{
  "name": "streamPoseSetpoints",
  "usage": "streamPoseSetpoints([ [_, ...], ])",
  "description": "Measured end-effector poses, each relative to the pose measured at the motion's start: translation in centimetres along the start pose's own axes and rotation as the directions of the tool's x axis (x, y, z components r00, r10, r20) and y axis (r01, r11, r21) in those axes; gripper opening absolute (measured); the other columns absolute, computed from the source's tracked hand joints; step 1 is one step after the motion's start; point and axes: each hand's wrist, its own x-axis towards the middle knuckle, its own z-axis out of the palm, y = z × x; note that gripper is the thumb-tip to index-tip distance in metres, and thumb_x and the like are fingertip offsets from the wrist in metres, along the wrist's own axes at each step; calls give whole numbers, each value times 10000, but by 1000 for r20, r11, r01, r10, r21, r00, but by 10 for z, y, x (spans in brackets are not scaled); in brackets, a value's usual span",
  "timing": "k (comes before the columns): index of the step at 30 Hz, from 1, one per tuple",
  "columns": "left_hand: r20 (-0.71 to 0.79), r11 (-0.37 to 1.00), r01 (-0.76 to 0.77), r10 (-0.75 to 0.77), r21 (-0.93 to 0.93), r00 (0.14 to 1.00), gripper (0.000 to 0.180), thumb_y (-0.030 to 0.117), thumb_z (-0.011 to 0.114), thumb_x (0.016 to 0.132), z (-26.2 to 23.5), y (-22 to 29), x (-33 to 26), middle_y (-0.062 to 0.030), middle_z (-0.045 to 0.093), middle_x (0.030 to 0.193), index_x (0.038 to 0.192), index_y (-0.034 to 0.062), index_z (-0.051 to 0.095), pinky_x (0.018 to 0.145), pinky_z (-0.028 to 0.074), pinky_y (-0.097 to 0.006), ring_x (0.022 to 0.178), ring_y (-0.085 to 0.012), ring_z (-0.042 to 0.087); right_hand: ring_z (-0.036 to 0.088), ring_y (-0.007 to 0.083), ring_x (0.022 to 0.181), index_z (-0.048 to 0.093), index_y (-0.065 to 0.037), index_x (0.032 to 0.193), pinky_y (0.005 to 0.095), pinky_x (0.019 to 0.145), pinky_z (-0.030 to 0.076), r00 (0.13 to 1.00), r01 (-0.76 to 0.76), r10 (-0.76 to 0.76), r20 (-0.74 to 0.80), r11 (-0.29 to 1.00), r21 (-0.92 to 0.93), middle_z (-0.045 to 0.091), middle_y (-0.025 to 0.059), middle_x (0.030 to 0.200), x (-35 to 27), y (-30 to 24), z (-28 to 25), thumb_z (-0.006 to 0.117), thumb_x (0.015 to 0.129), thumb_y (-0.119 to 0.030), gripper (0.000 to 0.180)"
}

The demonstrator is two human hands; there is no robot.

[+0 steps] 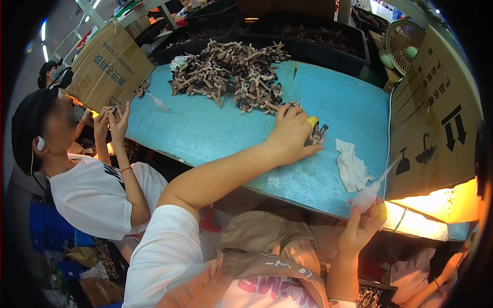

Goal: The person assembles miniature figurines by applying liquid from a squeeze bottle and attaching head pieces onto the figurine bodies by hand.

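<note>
My left hand reaches across the table, fingers curled down, a yellow cover on one finger. A small dark-and-tan figurine sits between that finger and the thumb; the palm side is hidden. Just beyond the fingertips begins a heap of similar figurines, brown, black and flesh-coloured. At the table's near right edge, my right hand is closed around a translucent squeeze bottle, its long thin nozzle slanting up to the right. A crumpled white tissue lies between the two hands.
Cardboard panels stand at the right and left of the blue tabletop. A second squeeze bottle lies on the left. Black bins and a fan are behind. A co-worker sits at left, hands raised.
</note>
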Motion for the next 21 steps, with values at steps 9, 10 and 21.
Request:
streamPoseSetpoints([
  [9, 456, -565, 332, -91, -756, 885, 508, 393, 293, 925, -36, 67, -34, -187, 513, 1182, 1287, 42, 352, 866, 391, -342, 1088, -250, 486, 458, 127, 681, 417, 5, 1174, 233, 609, 370, 942, -330, 317, 110, 812, 481, 513, 70, 853, 6, -33, -15, 580, 813, -214, 453],
  [10, 470, -576, 346, -76, -741, 880, 508, 393, 293, 925, -35, 75, -38, -187, 513, 1182, 1287, 42, 352, 866, 391, -342, 1088, -250, 486, 451, 126, 662, 414, 4, 1176, 233, 595, 360, 941, -332, 306, 145, 754, 566, 508, 66, 840, 6, -37, -17, 575, 820, -255, 469],
  [21, 235, -93, 222, -171, -971, 957, 394, -83, 578, 764, -19, 112, -67, -32, 557, 833, 1121, 7, 438, 721, 463, -265, 752, -95, 519, 370, 101, 498, 381, -38, 1211, 242, 516, 292, 966, -258, 225, 128, 801, 540, 385, 4, 646, -6, -52, -19, 464, 875, -345, 463],
])
